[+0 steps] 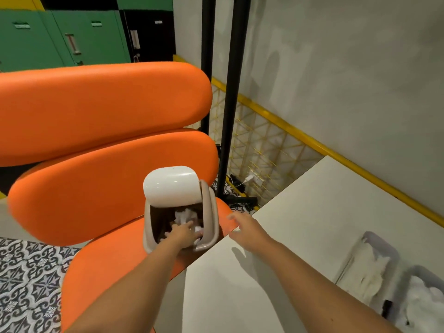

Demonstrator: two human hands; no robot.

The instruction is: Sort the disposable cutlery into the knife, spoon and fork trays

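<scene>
Table point(300, 212) white, seat point(108, 272) orange; right hand point(247, 230) open-fingered, left hand point(182, 233) in bin point(209, 209), grip unclear.

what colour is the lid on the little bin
White lid, on a beige bin; it shows best in the head view.

We've got a glossy white plastic lid point(171, 183) on a matt beige plastic bin point(208, 222), smooth orange vinyl-looking chair cushions point(96, 111), and a matt off-white table point(312, 212).
</scene>
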